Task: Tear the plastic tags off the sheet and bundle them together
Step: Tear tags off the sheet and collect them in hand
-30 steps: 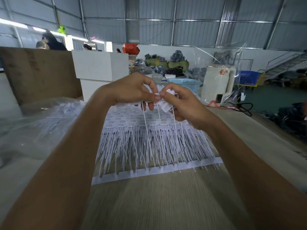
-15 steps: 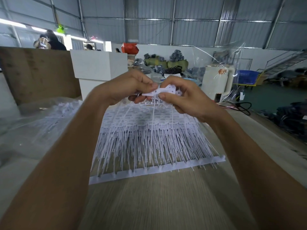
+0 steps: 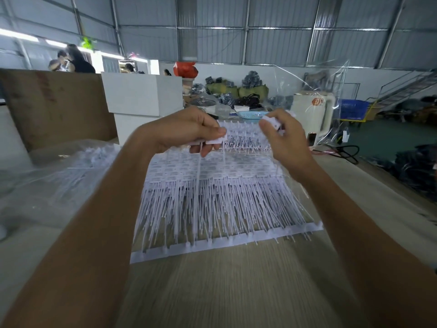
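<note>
The left hand [image 3: 186,131] pinches a short strip of white tags [image 3: 208,144] between thumb and curled fingers [image 3: 221,131], thin tails hanging down from it, while the right hand [image 3: 283,138] grips a small clump of torn-off tags [image 3: 275,123] in its curled fingers (blurred, so the count is unclear). Both hands are raised above the far edge of the sheet of tags [image 3: 220,197], which lies flat on the tabletop [image 3: 212,292] just beyond the forearms. A clear plastic bag [image 3: 54,176] lies to its left.
</note>
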The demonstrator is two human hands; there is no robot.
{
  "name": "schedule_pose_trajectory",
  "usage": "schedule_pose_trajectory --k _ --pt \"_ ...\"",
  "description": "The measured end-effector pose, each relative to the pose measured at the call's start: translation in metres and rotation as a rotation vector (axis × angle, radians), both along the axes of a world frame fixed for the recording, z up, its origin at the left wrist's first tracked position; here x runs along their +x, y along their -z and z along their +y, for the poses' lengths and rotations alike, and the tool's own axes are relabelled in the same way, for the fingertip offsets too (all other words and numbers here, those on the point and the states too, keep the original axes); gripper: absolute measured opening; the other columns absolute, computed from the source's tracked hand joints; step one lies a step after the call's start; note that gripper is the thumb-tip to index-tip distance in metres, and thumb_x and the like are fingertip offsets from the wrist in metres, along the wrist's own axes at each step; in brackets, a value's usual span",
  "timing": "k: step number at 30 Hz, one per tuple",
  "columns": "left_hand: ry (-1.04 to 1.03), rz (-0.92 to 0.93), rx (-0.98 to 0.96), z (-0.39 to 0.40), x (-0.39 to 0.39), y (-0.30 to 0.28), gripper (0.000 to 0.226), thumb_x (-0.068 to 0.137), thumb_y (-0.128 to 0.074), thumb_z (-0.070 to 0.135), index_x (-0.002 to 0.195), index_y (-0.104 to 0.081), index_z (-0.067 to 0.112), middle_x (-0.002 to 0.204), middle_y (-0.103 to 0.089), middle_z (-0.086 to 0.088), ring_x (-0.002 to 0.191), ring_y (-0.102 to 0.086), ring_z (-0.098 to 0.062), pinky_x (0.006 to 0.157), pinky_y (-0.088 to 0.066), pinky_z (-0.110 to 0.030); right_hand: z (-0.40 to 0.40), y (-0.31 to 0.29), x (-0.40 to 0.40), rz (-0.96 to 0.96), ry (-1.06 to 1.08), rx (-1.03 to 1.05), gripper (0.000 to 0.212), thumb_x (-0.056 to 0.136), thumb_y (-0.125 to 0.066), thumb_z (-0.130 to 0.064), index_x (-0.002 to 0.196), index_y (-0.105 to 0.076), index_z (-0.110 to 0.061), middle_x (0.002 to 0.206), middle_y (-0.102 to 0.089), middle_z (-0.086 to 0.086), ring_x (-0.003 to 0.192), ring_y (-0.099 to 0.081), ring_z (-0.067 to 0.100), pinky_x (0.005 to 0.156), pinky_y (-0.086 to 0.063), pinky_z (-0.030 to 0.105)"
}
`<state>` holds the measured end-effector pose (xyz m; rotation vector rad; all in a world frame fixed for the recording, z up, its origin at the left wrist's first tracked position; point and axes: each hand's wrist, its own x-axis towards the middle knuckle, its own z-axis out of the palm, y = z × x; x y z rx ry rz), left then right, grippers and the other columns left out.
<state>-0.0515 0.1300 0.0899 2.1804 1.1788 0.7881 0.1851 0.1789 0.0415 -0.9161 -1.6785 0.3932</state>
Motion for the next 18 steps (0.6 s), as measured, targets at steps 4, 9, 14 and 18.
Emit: schedule_pose_trajectory --k 4,9,14,18 --pt "0.019 0.118 -0.037 0.001 0.002 -0.001 0.017 0.100 -0.058 0.004 0.100 -0.074 0.009 0.087 -0.075 -0.008 0.064 -0.058 -0.015 0.066 -0.048 -0.028 -0.005 -0.001 -0.005 0.017 -0.230 -0.200 0.012 0.103 -0.060 -0.026 0.092 -0.063 -0.027 0.074 -0.059 -0.005 0.042 -0.039 0.000 0.039 -0.033 0.021" --pt "-0.091 0.116 0.067 0.009 0.008 0.003 0.003 0.093 -0.069 0.007 0.095 -0.071 0.007 0.069 -0.074 -0.004 0.062 -0.070 -0.016 0.062 -0.054 -0.026 -0.015 0.000 -0.029 -0.033 -0.438 -0.283 0.024 0.106 -0.052 -0.034 0.089 -0.057 -0.018 0.052 -0.043 -0.014 0.041 -0.023 0.010 0.045 -0.022 0.021" --pt "-0.099 0.063 0.059 0.011 0.004 0.004 0.013 0.089 -0.074 0.006 0.099 -0.067 0.001 0.076 -0.075 -0.014 0.067 -0.073 -0.031 0.062 -0.059 -0.034 -0.015 0.003 -0.032 -0.106 -0.405 -0.271 0.038 0.103 -0.051 -0.049 0.097 -0.055 -0.011 0.055 -0.034 -0.015 0.043 -0.026 0.008 0.045 -0.023 0.023" --pt "-0.109 0.051 0.054 0.012 0.005 0.004 0.013 0.087 -0.075 0.002 0.097 -0.068 0.000 0.078 -0.076 -0.014 0.069 -0.075 -0.029 0.060 -0.058 -0.032 -0.016 0.004 -0.033 -0.175 -0.394 -0.159 0.025 0.101 -0.062 -0.034 0.094 -0.060 -0.010 0.059 -0.046 -0.012 0.045 -0.036 0.006 0.041 -0.030 0.020"
